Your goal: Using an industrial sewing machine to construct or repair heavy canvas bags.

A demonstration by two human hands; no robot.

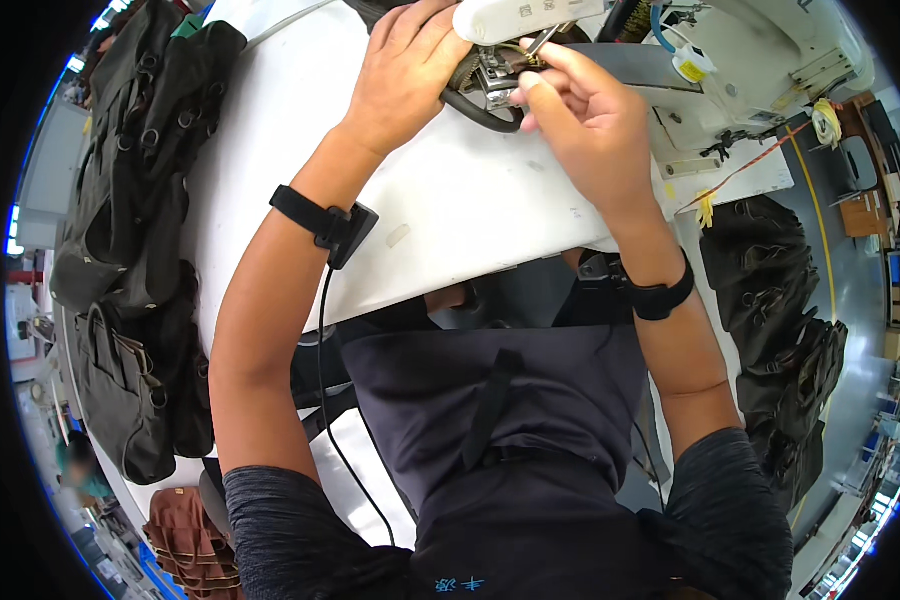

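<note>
Sewing machine [770,45] is standing on the white worktop [450,220]. Dark rounded strap [485,115] is looping out below the machine's needle end. Left hand [408,62] is resting left of that end, fingertips hiding; cannot tell its grip. Right hand [582,108] is reaching in from the machine's front, fingertips crowding small metal parts [498,75]; cannot tell if that grip is pinching. Dark bags [160,130] are lying well left of the machine.

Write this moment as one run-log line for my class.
left hand: beside dark curved loop | right hand: at metal presser parts | station: white sewing machine | left side: dark bags
</note>
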